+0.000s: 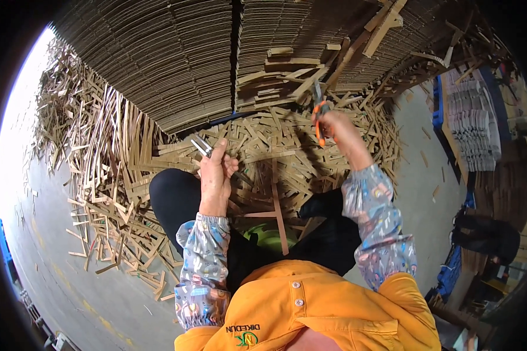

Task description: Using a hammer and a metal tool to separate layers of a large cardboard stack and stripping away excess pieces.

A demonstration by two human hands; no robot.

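My left hand (216, 172) is closed around a two-pronged metal tool (201, 146). Its bright prongs stick out past the thumb, pointing up and left. Farther forward on the right, my right hand (341, 130) grips an orange-and-black handled bladed tool (320, 120). The grey blade points away from me, toward loose strips beside the cardboard stack (175, 64); I cannot tell whether it touches them. Below and between both hands lies a heap of narrow cardboard strips (269, 137).
Tall stacks of flat cardboard rise in front, with a dark gap (235, 52) between them. More strips (114, 152) spread over the floor (58, 234) at left. A pallet of bundled sheets (471, 126) stands at right. Something green (260, 235) shows between my legs.
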